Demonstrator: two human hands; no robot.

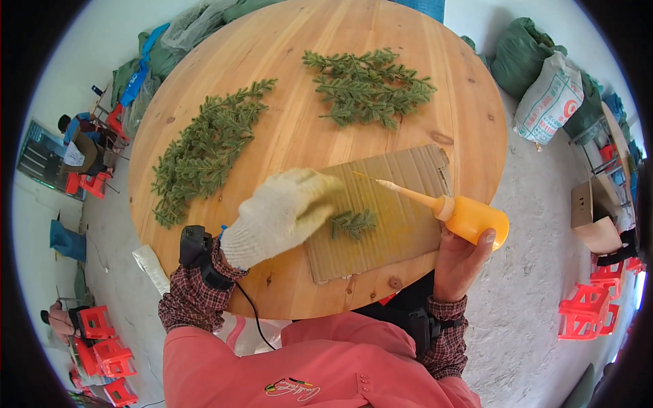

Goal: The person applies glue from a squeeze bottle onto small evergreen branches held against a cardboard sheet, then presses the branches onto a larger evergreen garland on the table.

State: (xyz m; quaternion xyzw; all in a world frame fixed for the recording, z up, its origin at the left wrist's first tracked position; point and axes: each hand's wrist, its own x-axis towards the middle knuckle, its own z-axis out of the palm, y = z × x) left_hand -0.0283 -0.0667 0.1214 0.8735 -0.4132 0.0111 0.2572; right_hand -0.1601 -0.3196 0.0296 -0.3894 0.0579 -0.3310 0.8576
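Note:
My left hand, in a whitish knit glove with yellow-stained fingertips, is over the left part of a brown cardboard sheet. Its fingers curl toward the thumb in a pinch; what they hold, if anything, is hidden. Just beside the thumb, a small green needle sprig shows against the cardboard. Bare, my right hand grips an orange squeeze bottle tilted on its side. The bottle's long nozzle points left, its thin tip close to the gloved fingers.
Green artificial fir branches lie in a left pile and a far pile on the round wooden table. Sacks stand beyond it at right. Red stools and a cardboard box are further right; people sit at far left.

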